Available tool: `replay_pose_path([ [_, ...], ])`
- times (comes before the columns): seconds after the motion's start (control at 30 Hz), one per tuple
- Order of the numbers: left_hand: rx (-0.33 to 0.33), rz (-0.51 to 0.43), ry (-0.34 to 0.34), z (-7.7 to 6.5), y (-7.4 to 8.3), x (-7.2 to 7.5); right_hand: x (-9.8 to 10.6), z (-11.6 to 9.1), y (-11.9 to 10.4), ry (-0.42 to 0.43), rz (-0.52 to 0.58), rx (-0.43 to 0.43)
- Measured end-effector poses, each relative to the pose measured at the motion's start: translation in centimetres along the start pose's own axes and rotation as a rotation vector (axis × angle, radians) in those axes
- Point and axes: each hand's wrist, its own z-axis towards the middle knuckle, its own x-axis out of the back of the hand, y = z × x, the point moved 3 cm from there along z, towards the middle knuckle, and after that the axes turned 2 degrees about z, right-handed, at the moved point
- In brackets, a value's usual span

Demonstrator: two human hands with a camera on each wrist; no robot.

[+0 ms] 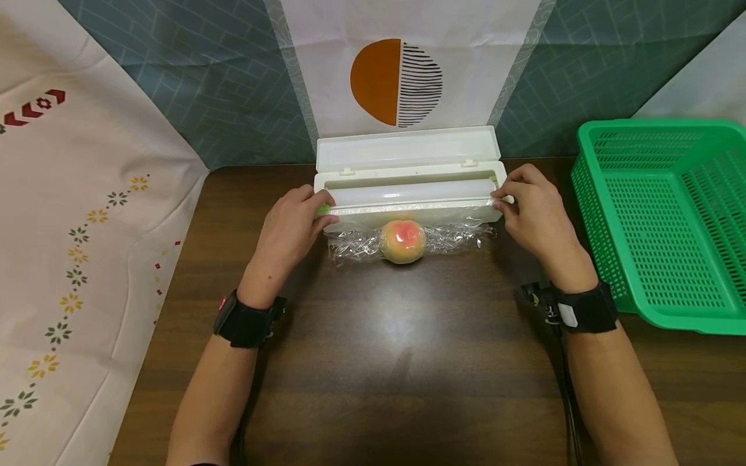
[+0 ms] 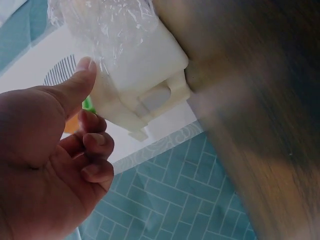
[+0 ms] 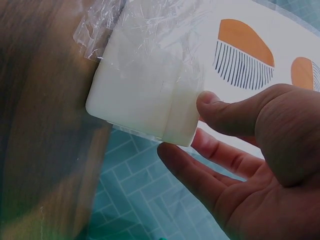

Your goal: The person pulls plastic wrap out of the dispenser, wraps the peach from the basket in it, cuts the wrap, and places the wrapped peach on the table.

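Note:
A white cling film dispenser (image 1: 419,213) stands at the back of the table, its lid (image 1: 408,150) tipped back and the film roll (image 1: 408,193) showing inside. Clear film (image 1: 457,238) hangs over its front and bunches on the table. A yellow and pink peach (image 1: 403,241) sits at the film in front of the box. At the box's left front corner, my left hand (image 1: 291,223) pinches the green slide cutter (image 2: 88,104) between thumb and index finger. My right hand (image 1: 536,210) holds the right front corner, thumb and fingertips at the rail's end.
To the right stands a green plastic basket (image 1: 638,272), near the right forearm. A patterned cloth (image 1: 245,84) hangs behind the box, and a flowered white cloth (image 1: 76,213) covers the left side. A black cable (image 1: 568,395) runs along the right arm.

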Motion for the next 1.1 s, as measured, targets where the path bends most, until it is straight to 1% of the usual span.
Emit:
replay_pose_path([
  [0.17,-0.026,-0.026,-0.004,0.1,0.1,0.1,0.0,-0.1,0.0,0.008,-0.002,0.013],
  [0.37,-0.024,-0.047,-0.040,0.3,0.4,0.2,0.0,-0.1,-0.1,0.006,0.001,0.013],
  [0.53,-0.028,-0.044,-0.061,0.3,0.5,0.3,0.0,-0.1,-0.1,0.009,0.000,0.017],
  [0.73,-0.049,-0.041,-0.068,0.3,0.6,0.5,0.2,-0.1,-0.2,0.010,0.000,0.014],
  [0.9,-0.069,-0.038,-0.075,0.5,0.9,0.4,0.2,0.0,-0.2,0.009,-0.008,0.007],
  [1.1,-0.074,-0.023,-0.094,0.6,1.2,0.4,0.1,0.0,-0.1,0.008,-0.005,0.007],
])
